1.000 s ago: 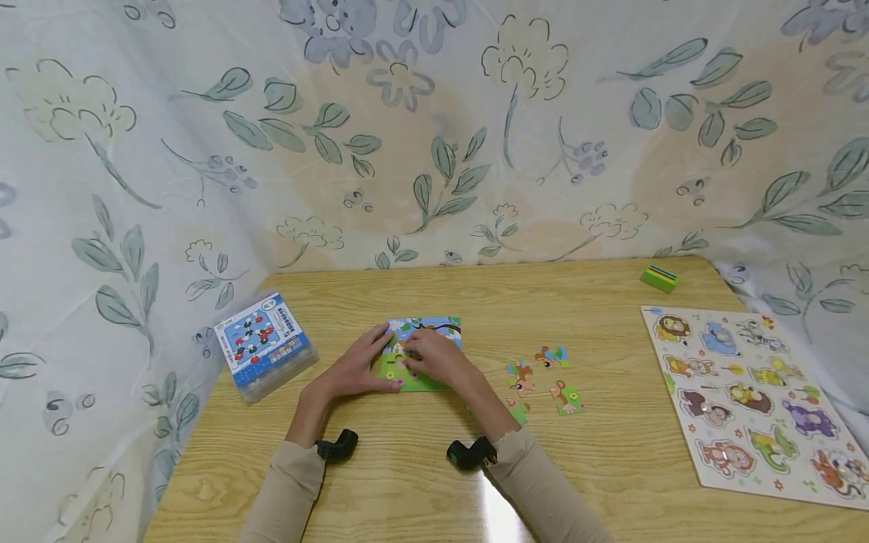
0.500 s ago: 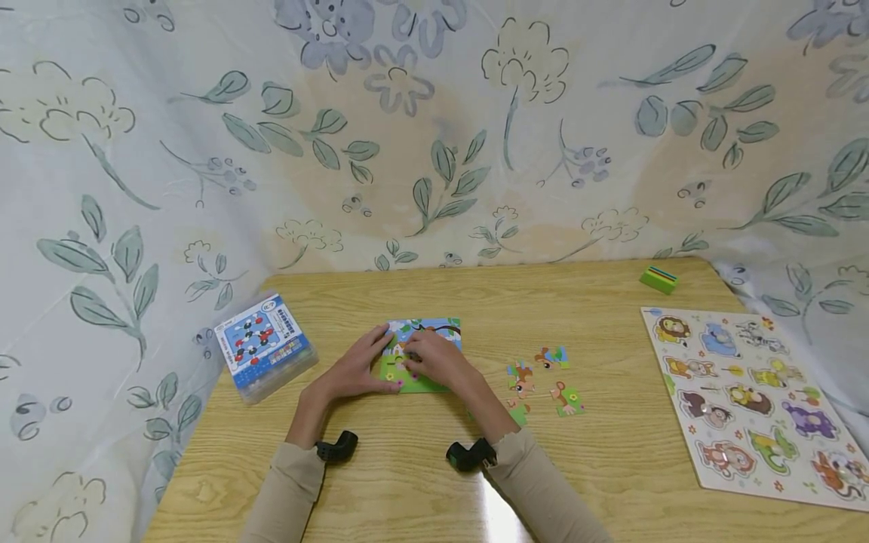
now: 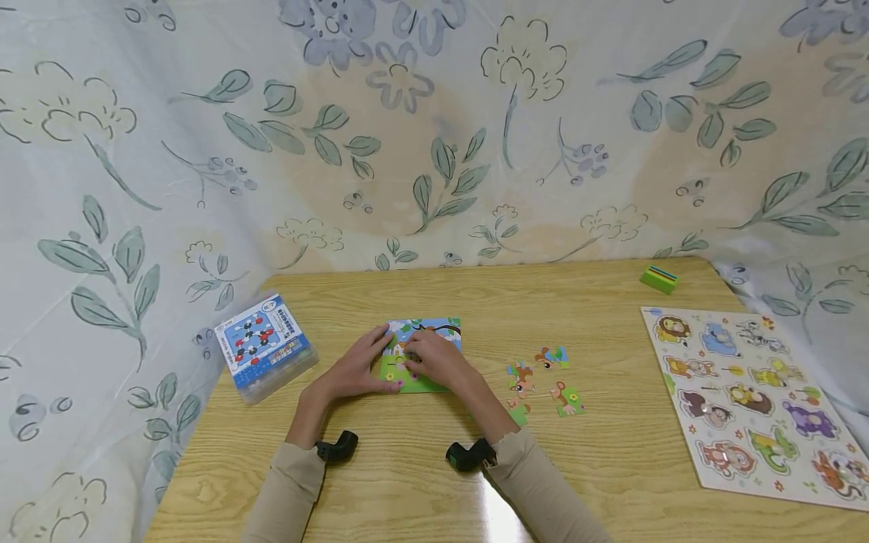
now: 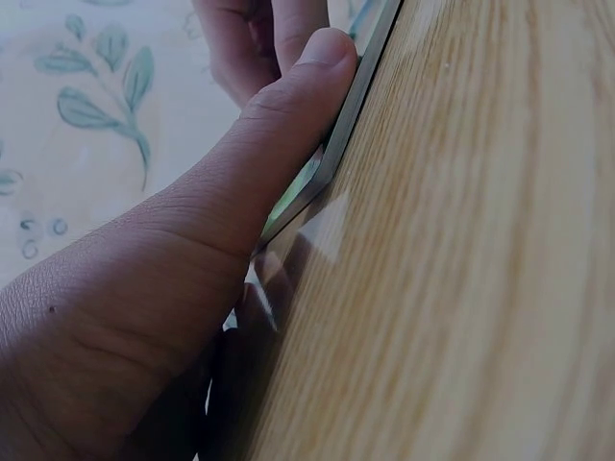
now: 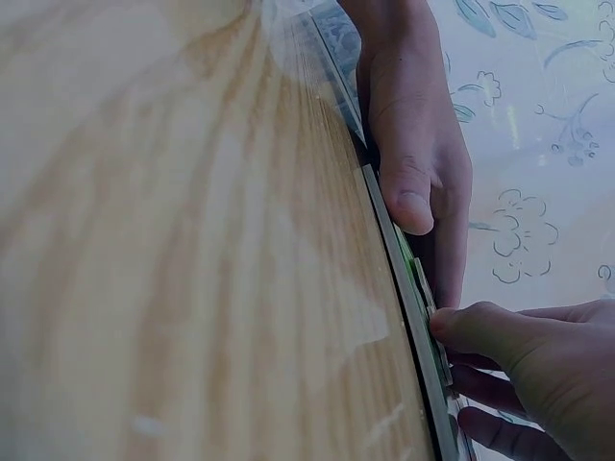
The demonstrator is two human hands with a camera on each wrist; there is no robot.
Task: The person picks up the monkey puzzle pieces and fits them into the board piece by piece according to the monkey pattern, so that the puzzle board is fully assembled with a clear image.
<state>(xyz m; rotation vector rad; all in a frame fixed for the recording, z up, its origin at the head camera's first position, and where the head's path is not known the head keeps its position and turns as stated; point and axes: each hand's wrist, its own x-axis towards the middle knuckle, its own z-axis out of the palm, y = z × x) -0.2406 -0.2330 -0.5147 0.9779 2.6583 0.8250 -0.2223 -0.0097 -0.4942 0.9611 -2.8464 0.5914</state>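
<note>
A small jigsaw board point(image 3: 434, 385) with a bright green and blue picture lies on the table in the head view. My left hand point(image 3: 351, 367) rests along its left side, fingers straight on the far-left edge and thumb point(image 4: 322, 67) along the front edge. Over the board's middle, my right hand point(image 3: 437, 357) has curled fingers and pinches a jigsaw piece point(image 5: 429, 305), mostly hidden under it. In the right wrist view this piece stands slightly proud of the board, the right thumb at its edge. Several loose jigsaw pieces point(image 3: 521, 379) lie right of the board, partly behind the right forearm.
A boxed molecule model set point(image 3: 265, 343) stands at the table's left edge. On the right lies a large animal peg puzzle point(image 3: 706, 445), with a small green block point(image 3: 658, 280) behind it. Floral cloth point(image 3: 434, 151) hangs behind the wooden table point(image 3: 400, 483).
</note>
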